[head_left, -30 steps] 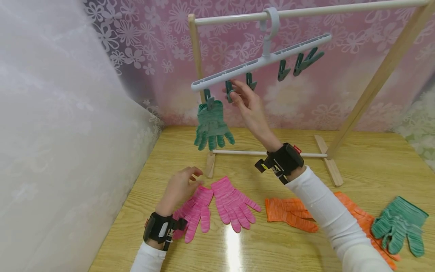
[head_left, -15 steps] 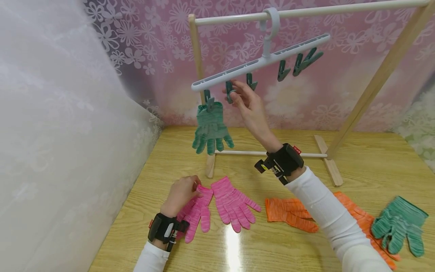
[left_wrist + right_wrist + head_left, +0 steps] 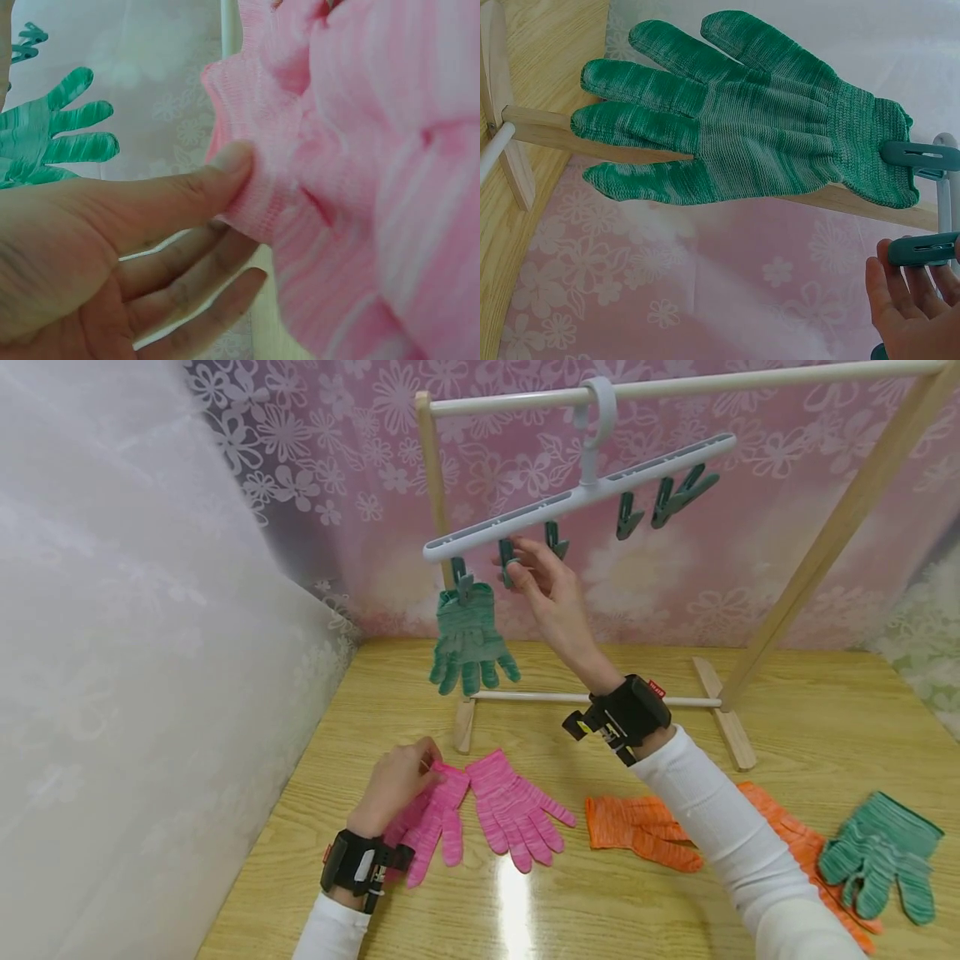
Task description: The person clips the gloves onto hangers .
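Note:
My left hand (image 3: 397,779) pinches the cuff of a pink knit glove (image 3: 442,810) low over the table; the left wrist view shows the thumb on the pink glove's cuff (image 3: 259,172). Beside it lies a second pink glove (image 3: 517,810). My right hand (image 3: 551,593) is raised to the hanger, its fingers and thumb holding a dark green clothespin (image 3: 507,564), which the right wrist view also shows as a clothespin (image 3: 922,249) in the fingers. Left of that, a green glove (image 3: 471,639) hangs fingers down from another clothespin (image 3: 461,581).
A pale clip hanger (image 3: 577,497) hangs tilted from the white rail (image 3: 697,387) of a wooden stand (image 3: 832,535). More clothespins (image 3: 627,517) hang to the right. On the table (image 3: 600,910) lie an orange glove (image 3: 637,831), another orange one (image 3: 780,818) and a green glove (image 3: 881,857).
My left hand has come down onto the pink glove's cuff, taken hold of it and raised it slightly. The right hand stays at the clothespin; the hanging green glove sways a little.

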`<state>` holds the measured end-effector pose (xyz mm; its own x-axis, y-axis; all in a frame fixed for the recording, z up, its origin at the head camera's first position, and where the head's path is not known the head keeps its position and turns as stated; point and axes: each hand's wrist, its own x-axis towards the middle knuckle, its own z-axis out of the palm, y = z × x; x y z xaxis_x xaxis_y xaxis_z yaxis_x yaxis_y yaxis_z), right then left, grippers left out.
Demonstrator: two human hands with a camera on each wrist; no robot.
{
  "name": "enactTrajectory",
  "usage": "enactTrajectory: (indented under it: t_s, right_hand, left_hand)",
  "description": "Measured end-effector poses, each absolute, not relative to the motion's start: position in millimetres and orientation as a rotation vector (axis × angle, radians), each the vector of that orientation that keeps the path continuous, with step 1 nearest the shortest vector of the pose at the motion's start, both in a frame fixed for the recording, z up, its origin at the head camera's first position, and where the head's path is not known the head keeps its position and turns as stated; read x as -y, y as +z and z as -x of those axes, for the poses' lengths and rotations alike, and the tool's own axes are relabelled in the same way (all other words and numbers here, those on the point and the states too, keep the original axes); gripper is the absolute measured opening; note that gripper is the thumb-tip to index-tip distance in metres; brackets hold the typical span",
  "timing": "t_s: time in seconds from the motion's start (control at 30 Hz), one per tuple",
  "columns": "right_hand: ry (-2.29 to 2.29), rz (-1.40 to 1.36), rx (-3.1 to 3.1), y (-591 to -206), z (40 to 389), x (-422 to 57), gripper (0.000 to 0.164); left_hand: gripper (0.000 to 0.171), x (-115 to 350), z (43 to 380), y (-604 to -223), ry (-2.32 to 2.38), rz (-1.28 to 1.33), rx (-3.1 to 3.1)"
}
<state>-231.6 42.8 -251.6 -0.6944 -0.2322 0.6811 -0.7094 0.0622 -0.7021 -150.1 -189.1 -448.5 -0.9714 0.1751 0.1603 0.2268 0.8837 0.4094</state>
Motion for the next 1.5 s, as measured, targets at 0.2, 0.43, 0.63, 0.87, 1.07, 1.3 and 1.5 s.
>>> enactTrajectory:
  t_s: [0.2, 0.43, 0.63, 0.87, 1.07, 1.3, 1.5]
  right_hand:
    - [1.681, -0.910, 1.978, -250, 230, -44, 0.038]
    - [1.645, -0.885, 2.032, -245, 225, -45, 0.037]
    - [1.657, -0.881, 2.063, -244, 224, -47, 0.039]
    - [1.658, -0.874, 2.076, -242, 224, -48, 0.041]
    - [1.665, -0.883, 2.068, -242, 224, -48, 0.041]
    - [1.679, -0.888, 2.055, -242, 224, -49, 0.041]
    - [1.668, -0.889, 2.045, -242, 225, -51, 0.040]
  left_hand:
    - [0.017, 187, 151, -444, -0.713, 0.319, 2.852]
    - [0.010, 185, 152, -436, -0.732, 0.347, 2.789]
    - [0.008, 184, 152, -425, -0.765, 0.372, 2.684]
    - [0.009, 180, 154, -409, -0.799, 0.439, 2.592]
    - [0.014, 172, 159, -394, -0.761, 0.491, 2.501]
    - [0.017, 157, 164, -370, -0.747, 0.529, 2.417]
    - [0.020, 141, 169, -355, -0.747, 0.579, 2.358]
